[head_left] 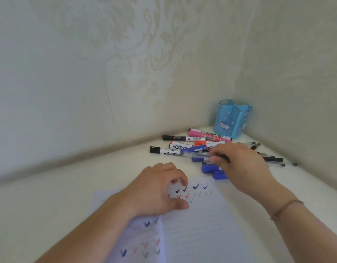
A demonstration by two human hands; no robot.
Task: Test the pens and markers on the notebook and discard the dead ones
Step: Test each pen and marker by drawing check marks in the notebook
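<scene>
An open lined notebook (198,224) lies on the white desk, marked with black, blue, red and thin grey ticks. My left hand (156,190) rests on the page with fingers loosely curled, holding nothing. My right hand (239,166) hovers over the pile of markers (183,144) beyond the notebook and pinches a clear-barrelled pen (196,154) that lies level, pointing left. Blue markers (211,168) lie just under that hand. Thin black pens (274,159) lie to its right.
A blue translucent pen holder (233,118) with a cat picture stands in the wall corner behind the pile. A pink whiteboard marker (209,136) lies in front of it. Patterned walls close the desk at the back and right.
</scene>
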